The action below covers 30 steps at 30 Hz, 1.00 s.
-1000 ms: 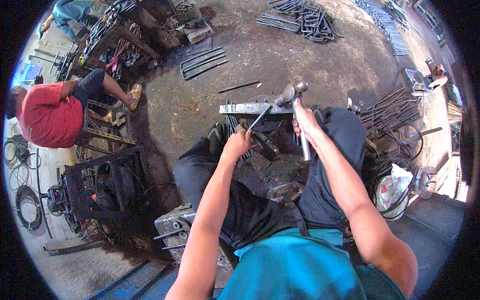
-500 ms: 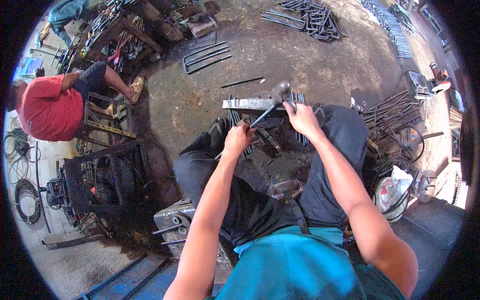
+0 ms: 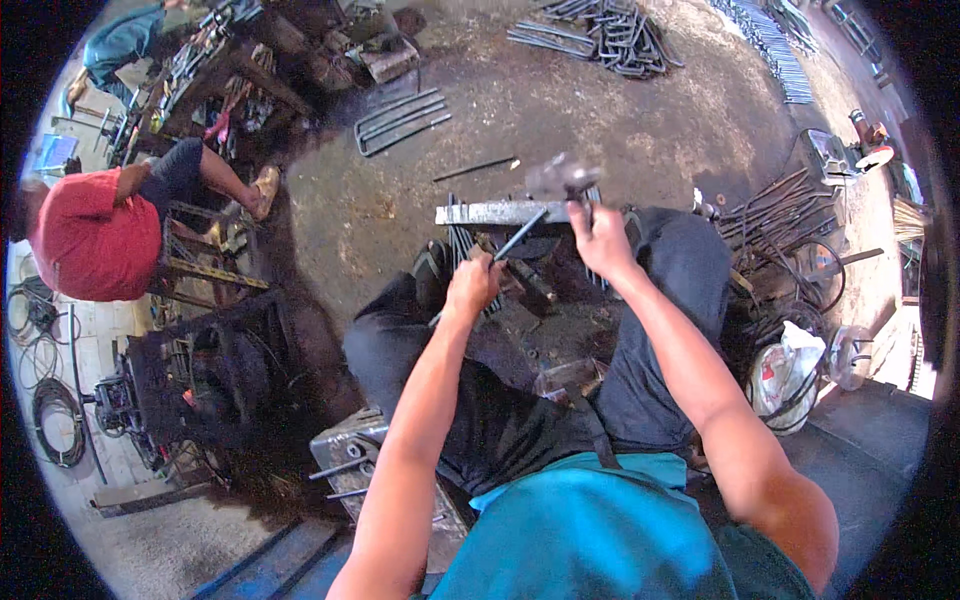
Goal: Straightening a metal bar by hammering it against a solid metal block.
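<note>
My left hand is closed around a thin metal rod, which slants up to the right. The rod's far end lies over a flat, pale-topped metal bar between my knees. In my right hand is a hammer, its head smeared by motion just beyond the bar. The hammer head looks apart from the rod. Several dark rods lie beneath the bar, partly covered by it and by my left hand.
A person in a red shirt sits at the left. Bent rods lie on the floor ahead, with a heap of them farther back. Loose rods and a white bag are at my right. A metal block stands near my left forearm.
The hammer head has lifted a little off the rod's end and is now more blurred. My left hand keeps hold of the rod, and the whole view has shifted slightly.
</note>
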Motion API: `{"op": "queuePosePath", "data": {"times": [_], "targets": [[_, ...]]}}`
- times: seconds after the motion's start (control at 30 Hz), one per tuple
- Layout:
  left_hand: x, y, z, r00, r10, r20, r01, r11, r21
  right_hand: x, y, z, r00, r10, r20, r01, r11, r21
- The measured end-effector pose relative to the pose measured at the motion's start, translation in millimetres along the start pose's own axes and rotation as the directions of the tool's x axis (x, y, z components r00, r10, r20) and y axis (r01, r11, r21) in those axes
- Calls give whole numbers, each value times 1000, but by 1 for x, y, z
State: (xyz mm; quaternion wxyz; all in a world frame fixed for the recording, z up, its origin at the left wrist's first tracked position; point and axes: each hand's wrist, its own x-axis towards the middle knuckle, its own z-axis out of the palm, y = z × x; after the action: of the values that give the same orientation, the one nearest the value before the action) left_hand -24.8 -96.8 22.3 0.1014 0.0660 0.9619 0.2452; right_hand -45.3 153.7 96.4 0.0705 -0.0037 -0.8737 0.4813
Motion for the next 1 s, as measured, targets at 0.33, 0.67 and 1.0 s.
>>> {"op": "queuePosePath", "data": {"times": [0.33, 0.67, 1.0], "targets": [[-7, 1, 0, 999, -49, -8, 49, 999, 8, -3, -11, -6, 989, 102, 111, -99, 995, -33], [-8, 1, -1, 994, 76, -74, -72, 996, 58, -1, 2, 14, 985, 155, 80, -117, 927, -356], [-7, 13, -8, 996, -88, 22, 87, 995, 44, -1, 19, 12, 956, 267, 121, -215, 919, -331]]}}
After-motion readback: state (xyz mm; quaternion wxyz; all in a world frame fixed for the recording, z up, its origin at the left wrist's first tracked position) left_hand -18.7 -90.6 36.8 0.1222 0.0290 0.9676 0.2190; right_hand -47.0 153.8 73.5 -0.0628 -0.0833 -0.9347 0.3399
